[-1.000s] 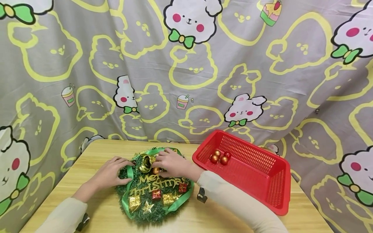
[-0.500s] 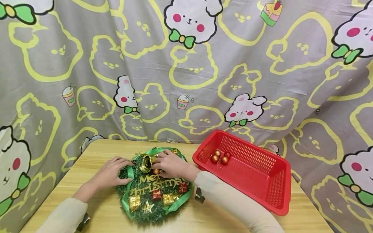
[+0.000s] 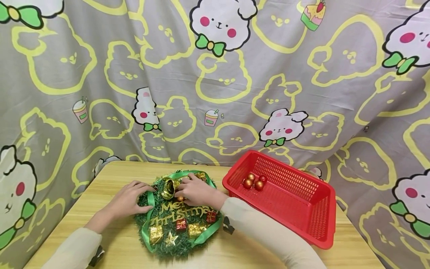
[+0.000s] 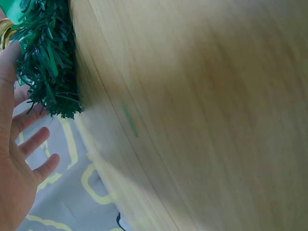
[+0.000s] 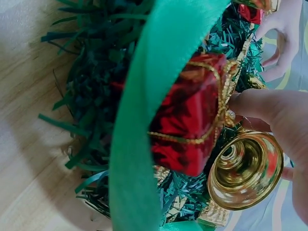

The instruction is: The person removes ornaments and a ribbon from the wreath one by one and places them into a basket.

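Observation:
A green tinsel wreath [image 3: 164, 246] with gold "Merry Christmas" lettering and a green ribbon [image 3: 206, 234] lies on the table. My left hand [image 3: 131, 200] rests at its left edge, thumb by the ribbon; the left wrist view has its fingers nearly straight beside the tinsel. My right hand [image 3: 198, 191] is bent over the upper part, fingertips among the ornaments. A gold bell [image 5: 245, 171] and a red gift box [image 5: 187, 115] are right by its thumb; an orange-gold ball [image 3: 180, 198] shows beneath. I cannot tell what its fingertips pinch.
A red plastic basket [image 3: 322, 213] stands right of the wreath, with several gold and red balls [image 3: 248, 183] in its left end. The wooden table [image 3: 111, 246] reaches back to a grey patterned curtain [image 3: 228, 86]. Gold gift boxes and a gold star [image 3: 171, 239] decorate the wreath.
My right hand has shifted very slightly among the ornaments, its forearm drawing a little left. The left hand, the wreath and the basket have stayed put.

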`<action>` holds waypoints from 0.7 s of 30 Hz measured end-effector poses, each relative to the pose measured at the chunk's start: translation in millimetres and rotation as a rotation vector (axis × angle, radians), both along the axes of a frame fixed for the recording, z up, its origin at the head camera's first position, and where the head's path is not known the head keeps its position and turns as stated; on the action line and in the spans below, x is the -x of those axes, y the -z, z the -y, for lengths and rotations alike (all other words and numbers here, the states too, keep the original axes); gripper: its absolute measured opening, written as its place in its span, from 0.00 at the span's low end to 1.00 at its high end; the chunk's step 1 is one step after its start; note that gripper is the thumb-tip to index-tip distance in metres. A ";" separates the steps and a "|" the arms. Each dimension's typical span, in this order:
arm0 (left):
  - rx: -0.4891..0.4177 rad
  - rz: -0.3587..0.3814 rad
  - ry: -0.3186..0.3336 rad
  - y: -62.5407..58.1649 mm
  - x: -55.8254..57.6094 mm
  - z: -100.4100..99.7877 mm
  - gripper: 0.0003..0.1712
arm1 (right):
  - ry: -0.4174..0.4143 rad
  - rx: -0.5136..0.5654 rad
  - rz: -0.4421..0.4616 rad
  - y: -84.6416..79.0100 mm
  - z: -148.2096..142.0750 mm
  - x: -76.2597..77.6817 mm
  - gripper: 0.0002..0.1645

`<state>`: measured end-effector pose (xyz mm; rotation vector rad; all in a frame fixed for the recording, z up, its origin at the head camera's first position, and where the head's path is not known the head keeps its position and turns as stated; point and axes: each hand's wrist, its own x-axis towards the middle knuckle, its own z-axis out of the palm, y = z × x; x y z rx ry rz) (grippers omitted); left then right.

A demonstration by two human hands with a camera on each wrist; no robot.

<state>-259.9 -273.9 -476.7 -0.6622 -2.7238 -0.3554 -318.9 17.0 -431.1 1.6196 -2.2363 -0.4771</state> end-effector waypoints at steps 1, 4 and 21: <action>-0.002 -0.002 0.001 -0.2 -0.3 -0.1 0.32 | 0.002 -0.007 0.000 0.4 0.4 -0.1 0.20; -0.001 -0.002 0.002 -0.5 -0.6 0.0 0.32 | 0.009 -0.025 -0.007 0.6 1.1 -0.5 0.21; 0.013 0.005 -0.009 -1.8 -1.9 -0.3 0.32 | 0.028 -0.085 -0.018 1.7 2.6 0.3 0.24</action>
